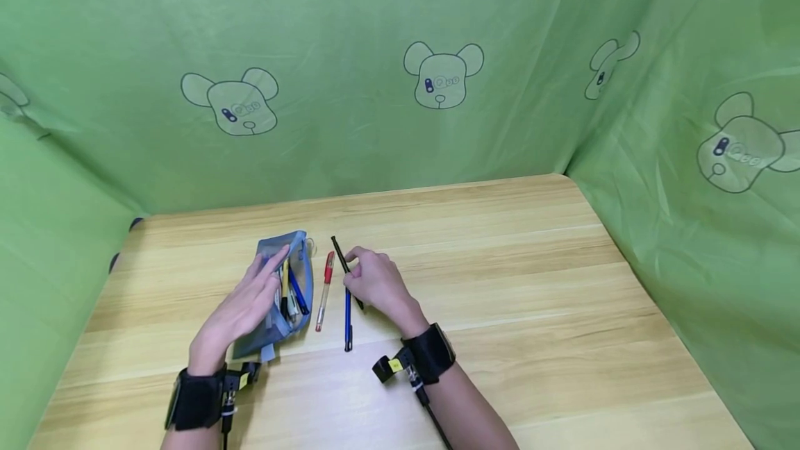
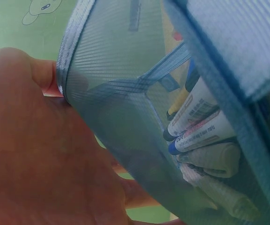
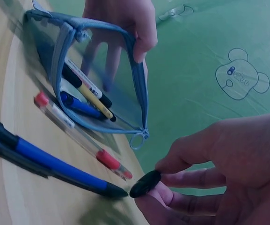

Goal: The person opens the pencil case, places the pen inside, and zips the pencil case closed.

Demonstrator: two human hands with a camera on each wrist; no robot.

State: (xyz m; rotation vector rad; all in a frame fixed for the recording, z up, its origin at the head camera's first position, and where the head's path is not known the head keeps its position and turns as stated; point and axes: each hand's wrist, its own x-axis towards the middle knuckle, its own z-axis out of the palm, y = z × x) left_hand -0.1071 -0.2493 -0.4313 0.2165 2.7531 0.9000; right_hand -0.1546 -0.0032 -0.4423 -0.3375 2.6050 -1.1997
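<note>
A blue mesh pencil pouch [image 1: 309,276] lies with its zipped mouth spread apart. My left hand [image 1: 246,304] grips its rim, thumb over the edge and fingers behind the mesh, as the right wrist view shows. Inside are a yellow pen [image 3: 91,97], a blue pen [image 3: 84,106] and white markers [image 2: 198,136]. To the pouch's right, my right hand [image 1: 378,285] pinches a black pen [image 1: 338,250] between thumb and fingers; the right wrist view shows it nearly end-on [image 3: 145,183]. Near that hand lie a blue click pen [image 1: 348,321] and a red-capped clear pen [image 1: 328,269].
The wooden table [image 1: 531,283] stretches off to the right. Green cloth walls [image 1: 350,130] with printed bear faces enclose its back and sides. Each wrist wears a black strap with a small camera, and cables [image 1: 431,412] trail from them.
</note>
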